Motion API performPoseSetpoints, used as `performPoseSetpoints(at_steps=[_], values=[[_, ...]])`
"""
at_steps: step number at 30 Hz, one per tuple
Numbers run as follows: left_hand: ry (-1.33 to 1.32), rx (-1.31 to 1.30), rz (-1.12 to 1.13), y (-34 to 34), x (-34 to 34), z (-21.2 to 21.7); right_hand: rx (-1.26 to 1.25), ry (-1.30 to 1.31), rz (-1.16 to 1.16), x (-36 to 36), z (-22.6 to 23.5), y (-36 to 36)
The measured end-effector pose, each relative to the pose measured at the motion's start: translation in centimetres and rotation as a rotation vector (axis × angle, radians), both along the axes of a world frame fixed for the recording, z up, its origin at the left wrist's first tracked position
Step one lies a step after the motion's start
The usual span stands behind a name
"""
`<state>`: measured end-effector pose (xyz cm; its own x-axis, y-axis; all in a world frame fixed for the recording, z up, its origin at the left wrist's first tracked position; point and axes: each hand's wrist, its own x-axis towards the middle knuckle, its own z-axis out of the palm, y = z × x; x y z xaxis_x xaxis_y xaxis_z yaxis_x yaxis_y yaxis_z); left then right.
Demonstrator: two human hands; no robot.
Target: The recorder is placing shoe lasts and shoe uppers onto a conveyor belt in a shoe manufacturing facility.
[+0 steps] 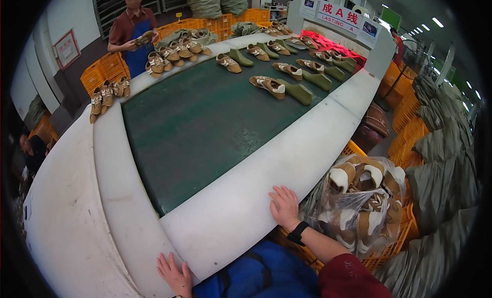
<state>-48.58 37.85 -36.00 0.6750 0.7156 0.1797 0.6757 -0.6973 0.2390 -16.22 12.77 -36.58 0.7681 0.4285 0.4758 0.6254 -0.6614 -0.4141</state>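
Observation:
My left hand (174, 275) lies on the white table border (215, 246) near its front corner, fingers spread and nothing in them. Farther right, my right hand (285, 205) rests flat on the same border, also without anything in it; a black band circles that wrist. Beyond the border runs a dark green conveyor belt (205, 139). On its far right part lie brown and white shoe uppers (267, 86) paired with green shoe lasts (296, 93). Nearest to my right hand, a clear plastic bag (359, 216) full of brown and white shoes sits in an orange crate (397, 241).
Across the belt a co-worker in a blue apron (137, 59) holds a shoe upper (144, 38). More uppers (171, 53) are piled on the far border, others (106, 93) at the far left corner. Red light glows inside the machine (333, 44). Draped crates (441, 185) line the right side.

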Motion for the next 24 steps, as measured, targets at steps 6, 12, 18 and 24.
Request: performPoseSetpoints(at_steps=[6,12,18,24], values=[[-0.013,-0.031,0.03,0.2,-0.7,0.3,-0.056,-0.064,0.062,0.3,-0.2,0.5],[-0.039,0.026,0.017,0.0,0.4,0.6,-0.039,0.041,0.021,0.1,-0.7,-0.6],[-0.042,0.022,0.018,-0.2,-0.1,1.0,-0.038,0.032,0.053,-0.2,-0.2,0.3],[-0.048,0.007,0.013,0.0,0.1,1.2,-0.049,0.034,0.042,-0.1,-0.2,0.3]])
